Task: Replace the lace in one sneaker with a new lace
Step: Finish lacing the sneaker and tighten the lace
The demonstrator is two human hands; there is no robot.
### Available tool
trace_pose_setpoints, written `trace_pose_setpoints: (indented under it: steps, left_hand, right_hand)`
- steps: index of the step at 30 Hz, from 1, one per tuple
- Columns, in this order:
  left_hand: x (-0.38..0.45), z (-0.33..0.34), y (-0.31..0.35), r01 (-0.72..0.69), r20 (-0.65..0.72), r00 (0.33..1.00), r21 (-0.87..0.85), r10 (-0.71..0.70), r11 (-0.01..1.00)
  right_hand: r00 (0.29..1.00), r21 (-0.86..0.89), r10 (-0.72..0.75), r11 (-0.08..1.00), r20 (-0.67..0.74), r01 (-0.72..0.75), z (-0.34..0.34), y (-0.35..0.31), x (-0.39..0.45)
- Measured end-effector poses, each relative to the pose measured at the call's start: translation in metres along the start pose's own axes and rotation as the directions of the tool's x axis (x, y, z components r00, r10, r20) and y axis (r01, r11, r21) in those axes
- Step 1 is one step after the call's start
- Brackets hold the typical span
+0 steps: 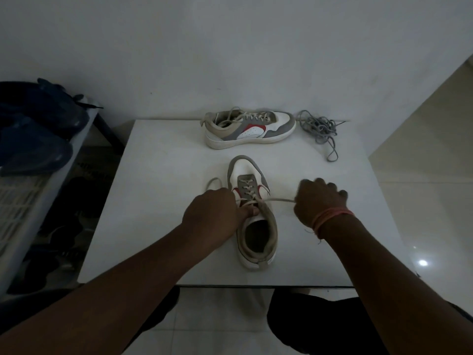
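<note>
Near sneaker (pixel 252 216) at table (pixel 158 175) centre, toe pointing away, cream lace (pixel 277 200) still threaded. Right hand (pixel 320 203) clenched round one lace end, drawn taut to the right. Left hand (pixel 212 213) gripping the tongue area. Beyond: second sneaker (pixel 249 129) sideways, grey lace (pixel 320 130) bundled beside it.
</note>
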State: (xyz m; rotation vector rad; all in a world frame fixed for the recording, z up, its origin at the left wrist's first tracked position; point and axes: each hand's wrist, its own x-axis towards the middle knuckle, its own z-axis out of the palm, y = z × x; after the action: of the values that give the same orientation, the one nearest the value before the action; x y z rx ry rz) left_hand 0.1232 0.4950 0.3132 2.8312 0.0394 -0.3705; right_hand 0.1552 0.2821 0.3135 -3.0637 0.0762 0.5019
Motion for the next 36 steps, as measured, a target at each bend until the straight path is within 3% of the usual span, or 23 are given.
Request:
trace_pose_setpoints:
  steps: [1, 3, 4, 6, 8, 10, 12, 14, 16, 18, 21, 23, 26, 28, 30, 33, 36]
  left_hand:
    - [0.001, 0.002, 0.001, -0.013, 0.012, 1.0, -0.031, 0.014, 0.999]
    - [0.002, 0.004, 0.001, -0.011, 0.025, 1.0, -0.083, 0.013, 0.996]
    - [0.002, 0.004, 0.0, -0.004, 0.021, 1.0, -0.1, 0.006, 0.995]
    - [0.001, 0.004, -0.002, -0.001, 0.004, 1.0, -0.1, 0.001, 0.995]
    - [-0.001, 0.005, -0.002, -0.013, -0.013, 1.0, -0.057, 0.013, 0.998]
    - [-0.004, 0.002, 0.001, -0.006, -0.003, 1.0, -0.004, 0.006, 1.0]
    - [-0.005, -0.003, 0.004, 0.009, 0.044, 0.999, 0.003, -0.009, 1.0]
    - [-0.006, -0.008, 0.008, 0.001, 0.068, 0.998, -0.015, 0.0, 1.0]
    - [-0.007, -0.008, 0.008, -0.013, 0.077, 0.997, -0.031, 0.015, 0.999]
    - [-0.008, -0.006, 0.007, -0.032, 0.095, 0.995, -0.037, 0.035, 0.999]
    - [-0.007, -0.003, 0.004, -0.033, 0.108, 0.994, -0.022, 0.035, 0.999]
    - [-0.007, -0.004, 0.004, -0.034, 0.117, 0.992, -0.025, 0.037, 0.999]
    - [-0.009, -0.009, 0.006, -0.04, 0.132, 0.99, -0.034, 0.044, 0.999]
    - [-0.009, -0.011, 0.008, -0.033, 0.132, 0.991, -0.046, 0.039, 0.998]
    - [-0.01, -0.013, 0.01, -0.024, 0.103, 0.994, -0.08, 0.032, 0.997]
    - [-0.008, -0.008, 0.01, -0.035, 0.048, 0.998, -0.16, 0.044, 0.986]
    - [-0.004, -0.015, 0.009, 0.013, 0.124, 0.992, -0.259, 0.02, 0.966]
  right_hand:
    - [0.994, 0.157, -0.11, 0.982, 0.005, 0.108, -0.002, -0.004, 0.0]
    - [0.944, 0.454, -0.328, 0.847, 0.035, 0.277, -0.008, -0.017, 0.0]
    - [0.916, 0.494, -0.399, 0.804, 0.036, 0.331, -0.009, -0.024, 0.0]
    - [0.902, 0.407, -0.431, 0.828, 0.019, 0.386, -0.005, -0.031, -0.002]
    - [0.937, 0.205, -0.348, 0.919, 0.023, 0.336, 0.004, -0.026, -0.001]
    - [0.992, -0.063, -0.126, 0.99, -0.031, 0.124, 0.006, -0.01, 0.002]
    - [0.992, -0.121, 0.103, 0.986, -0.079, -0.112, 0.002, 0.008, 0.004]
    - [0.988, -0.051, 0.149, 0.987, -0.035, -0.151, -0.002, 0.02, 0.009]
    - [1.0, 0.166, -0.013, 0.986, 0.028, 0.008, -0.007, 0.017, 0.012]
    - [0.967, 0.437, -0.253, 0.875, 0.044, 0.209, -0.011, 0.0, 0.008]
    - [0.901, 0.461, -0.433, 0.808, 0.041, 0.367, -0.008, -0.023, 0.001]
    - [0.952, 0.339, -0.307, 0.896, 0.003, 0.288, -0.002, -0.021, 0.005]
    - [0.998, 0.095, 0.038, 0.995, -0.05, -0.034, 0.0, 0.002, 0.011]
    - [0.997, -0.015, 0.081, 0.997, -0.018, -0.081, 0.0, 0.008, 0.009]
    - [0.998, 0.003, -0.067, 0.998, 0.01, 0.067, 0.0, 0.001, 0.005]
    - [0.956, 0.321, -0.285, 0.914, 0.074, 0.247, -0.011, -0.013, -0.004]
    - [0.905, 0.306, -0.422, 0.868, 0.043, 0.391, -0.011, -0.017, -0.001]
